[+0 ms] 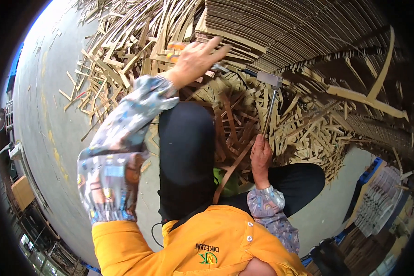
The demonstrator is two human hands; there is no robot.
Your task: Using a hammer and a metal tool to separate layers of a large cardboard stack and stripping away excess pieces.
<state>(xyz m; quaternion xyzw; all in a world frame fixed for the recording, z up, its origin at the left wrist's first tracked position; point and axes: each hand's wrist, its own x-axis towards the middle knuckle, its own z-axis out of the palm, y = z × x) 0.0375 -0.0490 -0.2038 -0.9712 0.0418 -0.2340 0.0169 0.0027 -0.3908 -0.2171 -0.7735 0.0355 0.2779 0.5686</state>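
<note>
While the right hand (pixel 261 156) grips a hammer (pixel 270 94) by its handle, the left hand (pixel 195 57) presses on a cardboard stack (pixel 280 27).
Fingers of the right hand are wrapped tight round the handle's lower end; the metal head stands at 12 o'clock from that fist. Left fingers lie spread flat against the stack's edge, holding nothing. Cardboard strips (pixel 303 126) litter the floor (pixel 50 110) from 9 to 3 o'clock around the hammer.

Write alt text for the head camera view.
A person's right hand grips a hammer while the left hand rests on a stack of cardboard sheets, amid cardboard strips littering the floor.
</note>
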